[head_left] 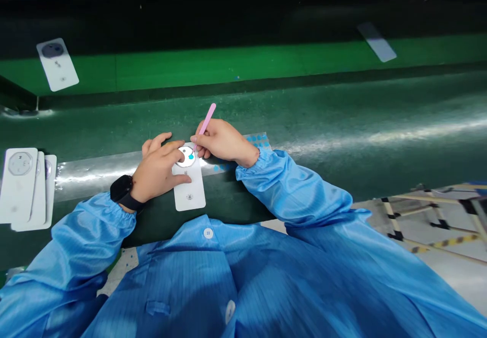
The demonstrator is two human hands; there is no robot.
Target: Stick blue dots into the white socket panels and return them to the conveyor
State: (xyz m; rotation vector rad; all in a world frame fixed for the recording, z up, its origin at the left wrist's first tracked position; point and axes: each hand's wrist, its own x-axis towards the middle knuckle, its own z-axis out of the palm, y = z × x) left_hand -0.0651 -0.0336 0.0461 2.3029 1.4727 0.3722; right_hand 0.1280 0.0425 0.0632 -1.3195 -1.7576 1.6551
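Observation:
A white phone back cover (190,191) with a round camera area lies on the green bench. My left hand (160,168) holds it down from the left, thumb on the cover and index finger at the circle, the other fingers spread beyond. In my right hand (222,140) are slim pink tweezers (207,118), pinched between thumb and fingers. Their tip touches or nearly touches a small blue dot (191,157) inside the circle. Partly hidden by my right hand and forearm, a clear strip with rows of blue round stickers (256,139) runs over the bench.
Several white covers (19,191) overlap in a pile at the left. On the raised green ledge (190,66) lie one more cover (61,69) at left and a pale panel (376,42) at right. A tube-framed rack (429,216) stands beyond the bench at lower right.

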